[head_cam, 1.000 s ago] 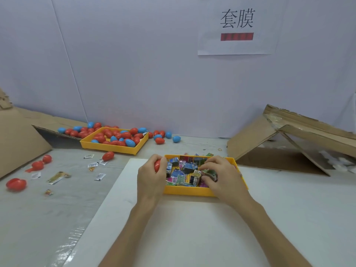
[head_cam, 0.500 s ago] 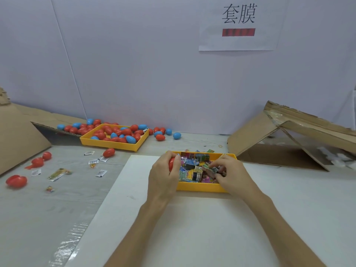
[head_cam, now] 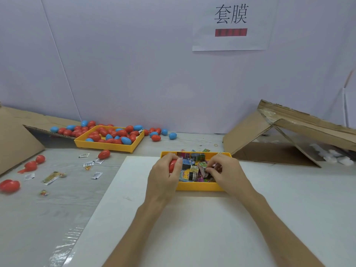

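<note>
A small yellow tray point(head_cam: 198, 186) holding several colourful little packets point(head_cam: 192, 169) sits on a white board point(head_cam: 192, 228) in front of me. My left hand point(head_cam: 163, 178) grips a red plastic egg point(head_cam: 172, 165) at the tray's left edge. Over the right half of the tray, my right hand point(head_cam: 227, 173) pinches a small packet point(head_cam: 211, 169) between its fingertips. Much of the egg is hidden by my fingers.
A second yellow tray point(head_cam: 107, 146) full of red and blue eggs stands at the back left, with more eggs point(head_cam: 159, 134) loose around it. Small paper slips point(head_cam: 90, 163) and red egg halves point(head_cam: 9, 185) lie left. Cardboard boxes lie at far left point(head_cam: 17, 139) and right point(head_cam: 285, 139).
My right hand has drawn back slightly with a packet pinched in its fingertips. My left hand still holds the red egg by the tray's left edge.
</note>
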A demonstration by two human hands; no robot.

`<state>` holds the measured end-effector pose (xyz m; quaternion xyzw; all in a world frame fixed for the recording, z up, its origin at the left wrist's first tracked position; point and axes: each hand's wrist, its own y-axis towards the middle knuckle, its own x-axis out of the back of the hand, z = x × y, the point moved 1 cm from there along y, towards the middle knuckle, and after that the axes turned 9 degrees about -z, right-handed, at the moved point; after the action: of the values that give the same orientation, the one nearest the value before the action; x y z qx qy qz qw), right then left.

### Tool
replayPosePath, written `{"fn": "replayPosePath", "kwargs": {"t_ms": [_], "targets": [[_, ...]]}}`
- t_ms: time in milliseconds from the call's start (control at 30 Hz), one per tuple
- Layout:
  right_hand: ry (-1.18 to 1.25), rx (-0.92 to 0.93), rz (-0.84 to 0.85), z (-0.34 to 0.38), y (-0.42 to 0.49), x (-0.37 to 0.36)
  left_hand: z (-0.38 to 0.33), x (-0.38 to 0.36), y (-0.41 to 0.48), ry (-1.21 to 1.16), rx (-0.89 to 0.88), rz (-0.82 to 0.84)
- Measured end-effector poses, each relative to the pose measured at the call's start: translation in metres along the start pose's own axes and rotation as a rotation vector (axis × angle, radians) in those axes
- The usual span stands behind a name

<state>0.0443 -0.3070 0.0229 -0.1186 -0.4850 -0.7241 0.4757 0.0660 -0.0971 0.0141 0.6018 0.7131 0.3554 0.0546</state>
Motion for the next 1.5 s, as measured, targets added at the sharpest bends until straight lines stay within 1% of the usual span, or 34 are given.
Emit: {"fn": "replayPosePath", "kwargs": {"t_ms": [167,267,333,500,633,767,867,933,1033,1100,1200,1333,1500], "targets": [[0.063,0.065,0.011,0.007,-0.001,-0.002,-0.01,-0.004,-0.006,0.022,-0.135,0.152],[0.146,0.073,0.079,0.012,-0.002,-0.004,-0.013,-0.01,-0.011,0.056,-0.166,0.232],[0.183,0.047,0.129,0.013,-0.003,-0.005,-0.011,-0.013,-0.013,0.122,-0.195,0.258],[0.227,-0.001,0.173,0.015,-0.002,-0.002,-0.01,-0.016,-0.013,0.163,-0.183,0.208],[0.289,-0.038,0.166,0.017,-0.001,0.001,-0.011,-0.017,-0.014,0.154,-0.138,0.172],[0.428,-0.093,0.15,0.02,-0.001,0.003,-0.012,-0.017,-0.014,0.163,-0.109,0.158],[0.581,-0.168,0.085,0.022,0.002,0.006,-0.013,-0.016,-0.014,0.147,-0.117,0.161],[0.686,-0.218,0.042,0.021,0.005,0.012,-0.016,-0.015,-0.013,0.102,-0.099,0.158],[0.794,-0.268,0.079,0.02,0.006,0.015,-0.021,-0.011,-0.012,-0.14,0.005,0.153],[0.802,-0.268,0.089,0.023,0.004,0.012,-0.024,-0.009,-0.011,-0.32,0.074,0.163],[0.782,-0.26,0.017,0.025,0.003,0.005,-0.028,-0.008,-0.01,-0.492,0.157,0.139],[0.74,-0.238,-0.071,0.026,0.003,0.005,-0.031,-0.005,-0.007,-0.522,0.237,0.091],[0.793,-0.235,-0.071,0.035,0.002,0.005,-0.023,-0.005,-0.005,-0.472,0.254,0.064]]}}
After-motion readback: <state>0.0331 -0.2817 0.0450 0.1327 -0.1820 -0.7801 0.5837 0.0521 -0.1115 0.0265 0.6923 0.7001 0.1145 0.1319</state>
